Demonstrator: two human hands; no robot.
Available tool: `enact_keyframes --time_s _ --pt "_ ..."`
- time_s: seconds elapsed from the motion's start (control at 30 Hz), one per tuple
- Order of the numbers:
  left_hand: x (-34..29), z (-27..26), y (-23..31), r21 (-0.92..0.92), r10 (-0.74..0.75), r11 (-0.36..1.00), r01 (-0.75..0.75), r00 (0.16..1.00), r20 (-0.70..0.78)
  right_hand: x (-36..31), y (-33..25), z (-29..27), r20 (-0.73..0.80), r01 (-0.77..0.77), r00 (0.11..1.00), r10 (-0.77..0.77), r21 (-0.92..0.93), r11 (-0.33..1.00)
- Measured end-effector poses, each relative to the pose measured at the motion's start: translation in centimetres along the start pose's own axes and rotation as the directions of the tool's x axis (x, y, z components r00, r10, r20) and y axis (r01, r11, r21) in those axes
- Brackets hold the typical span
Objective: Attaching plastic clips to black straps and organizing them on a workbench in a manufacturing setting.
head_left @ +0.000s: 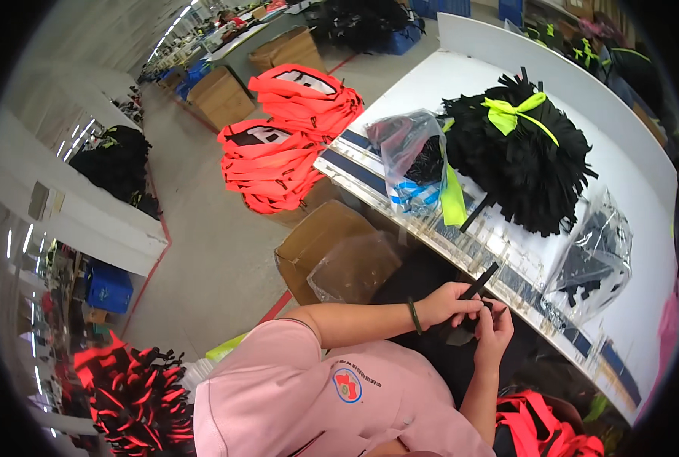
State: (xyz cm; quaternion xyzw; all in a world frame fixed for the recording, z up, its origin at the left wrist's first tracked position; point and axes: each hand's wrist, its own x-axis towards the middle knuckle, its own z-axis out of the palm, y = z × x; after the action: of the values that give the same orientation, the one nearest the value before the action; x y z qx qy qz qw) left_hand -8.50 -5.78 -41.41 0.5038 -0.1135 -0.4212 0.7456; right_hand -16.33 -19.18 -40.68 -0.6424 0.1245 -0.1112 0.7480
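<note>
My left hand (pixel 447 305) is closed on a short black strap (pixel 479 280), whose end sticks out past my fingers toward the table. Close beside it, my right hand (pixel 495 329) pinches another part of the same black piece, with the fingertips of both hands almost touching. A dark flap hangs below them; whether it belongs to the strap I cannot tell. Beyond my hands, on the white table (pixel 499 57), lies a big bundle of black straps (pixel 541 164) tied with a neon yellow ribbon (pixel 507 114).
Clear plastic bags holding black parts, one (pixel 416 156) left of the bundle and one (pixel 602 247) right, lie on the table. An open cardboard box (pixel 298 244) stands below its edge. Stacks of orange-red pieces (pixel 267 171) sit to the left. Red and black strips (pixel 138 404) are piled lower left.
</note>
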Motion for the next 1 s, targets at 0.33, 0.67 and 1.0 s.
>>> enact_keyframes --time_s 0.33,0.67,1.0 --pt "-0.5 -0.1 -0.1 0.025 -0.007 1.0 0.007 1.0 0.007 0.0 0.2 0.2 0.004 -0.011 1.0 0.011 0.073 0.997" --pt "-1.2 0.0 -0.1 0.06 0.002 0.998 -0.003 1.0 0.014 -0.3 0.1 0.5 0.021 -0.022 1.0 0.02 0.086 0.996" --pt "-2.5 -0.3 0.5 0.115 0.015 0.993 -0.018 1.0 0.024 -0.8 -0.9 1.8 0.057 -0.029 0.998 0.025 0.071 0.997"
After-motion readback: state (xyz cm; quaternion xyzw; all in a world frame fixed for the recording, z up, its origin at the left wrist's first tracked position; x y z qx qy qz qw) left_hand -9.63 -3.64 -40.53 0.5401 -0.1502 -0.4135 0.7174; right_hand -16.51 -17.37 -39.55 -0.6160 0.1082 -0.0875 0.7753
